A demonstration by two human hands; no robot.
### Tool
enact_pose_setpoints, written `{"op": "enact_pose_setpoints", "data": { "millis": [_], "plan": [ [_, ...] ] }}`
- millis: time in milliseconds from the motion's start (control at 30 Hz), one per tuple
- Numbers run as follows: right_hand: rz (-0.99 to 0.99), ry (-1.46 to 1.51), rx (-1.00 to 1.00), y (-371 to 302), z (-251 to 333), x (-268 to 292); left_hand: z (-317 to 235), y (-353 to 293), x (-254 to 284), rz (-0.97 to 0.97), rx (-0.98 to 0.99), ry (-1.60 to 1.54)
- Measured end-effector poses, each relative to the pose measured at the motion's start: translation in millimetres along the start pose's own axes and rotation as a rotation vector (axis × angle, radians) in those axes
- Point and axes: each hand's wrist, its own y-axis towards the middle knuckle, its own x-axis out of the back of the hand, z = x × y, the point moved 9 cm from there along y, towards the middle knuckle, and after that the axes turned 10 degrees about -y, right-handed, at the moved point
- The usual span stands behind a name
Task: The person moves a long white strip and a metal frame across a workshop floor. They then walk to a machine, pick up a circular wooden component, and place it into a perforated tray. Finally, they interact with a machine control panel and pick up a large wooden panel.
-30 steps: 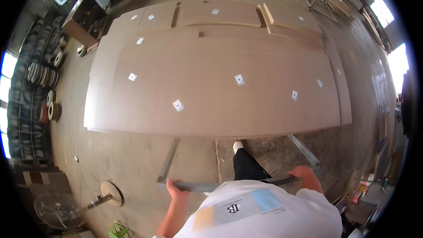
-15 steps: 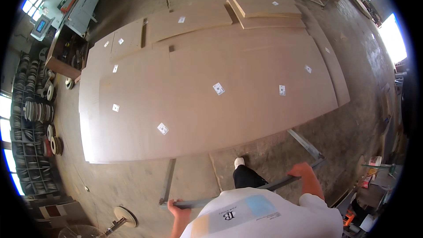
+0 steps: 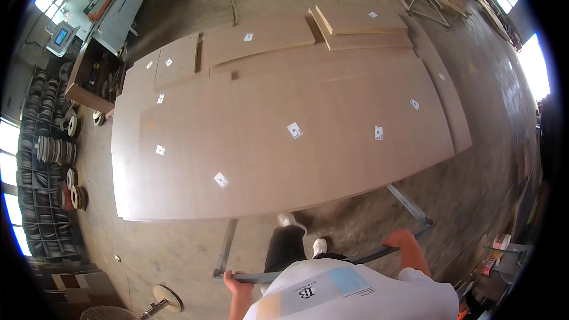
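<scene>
My left hand (image 3: 238,285) is wrapped around the left end of a grey metal bar (image 3: 374,254), and my right hand (image 3: 402,240) grips the same bar near its right end. From the bar's ends, two metal side rails (image 3: 408,201) run forward toward a wide stack of flat brown boards (image 3: 261,160). The rails pass out of sight at the boards' near edge. White labels (image 3: 294,130) are scattered over the top boards. Smaller board pieces (image 3: 363,22) lie on the far side of the stack. What carries the boards underneath is hidden.
At the far left stands a long machine with a screen (image 3: 61,37), beside an open wooden box (image 3: 89,83). A rack of edging rolls (image 3: 44,166) lines the left wall. A round-based stand (image 3: 168,298) is near at left; a metal-framed table (image 3: 418,0) stands far right.
My left leg has swung forward into view, its shoe near the boards' edge. Both hands stay on the bar. In the picture the boards' far side and the background sit slightly lower.
</scene>
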Motion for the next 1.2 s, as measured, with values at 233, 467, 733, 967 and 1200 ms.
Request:
{"op": "enact_pose_setpoints", "data": {
  "millis": [233, 467, 733, 967, 1200],
  "plan": [
    [0.128, -0.033, 0.005, -10, -7, 36, -1, -29, -36, -0.014, 0.023, -0.007],
    [0.215, -0.027, 0.005, -36, 3, 46, -22, -36, -41, -0.006, -0.016, -0.011],
    [0.010, 0.067, 0.013, -12, 42, 13, -32, 24, -61, 0.134, -0.099, -0.060],
    [-0.094, 0.183, 0.005, 0, 80, -19, -51, 74, -53, 0.267, -0.142, -0.058],
    [0.016, 0.163, 0.139, 5, 120, -75, -78, 79, -26, 0.280, -0.378, -0.035]
  ]
}}
